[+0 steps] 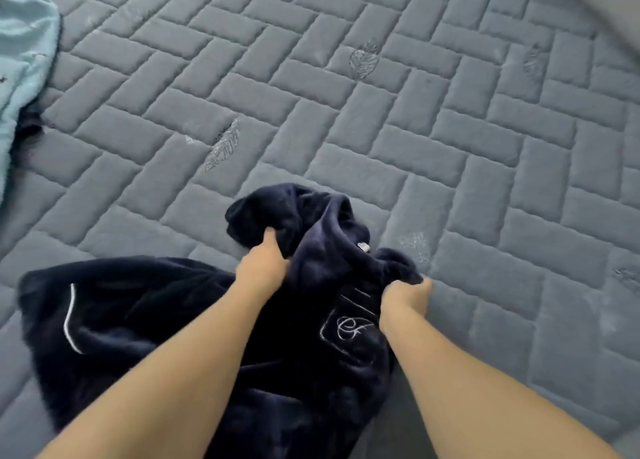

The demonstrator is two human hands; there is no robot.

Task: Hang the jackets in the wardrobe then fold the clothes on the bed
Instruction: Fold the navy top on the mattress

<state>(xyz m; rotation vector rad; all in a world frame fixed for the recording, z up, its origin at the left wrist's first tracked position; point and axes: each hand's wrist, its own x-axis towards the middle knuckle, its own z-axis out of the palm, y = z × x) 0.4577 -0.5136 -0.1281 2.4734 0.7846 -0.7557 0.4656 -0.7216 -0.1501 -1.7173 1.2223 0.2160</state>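
A navy garment [145, 323] lay bunched on the near edge of the bed [381, 119], white piping on its left part and an embroidered pocket on its right. The left hand [265, 264] gripped a fold near the garment's collar; the right hand [405, 297] clutched the cloth just right of the collar. Far left of the garment lay a light blue cloth [24, 60].

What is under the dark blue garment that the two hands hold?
The dark blue garment lies on the grey quilted bed cover. Left hand and right hand grip it. Whatever lies beneath its folds is covered.
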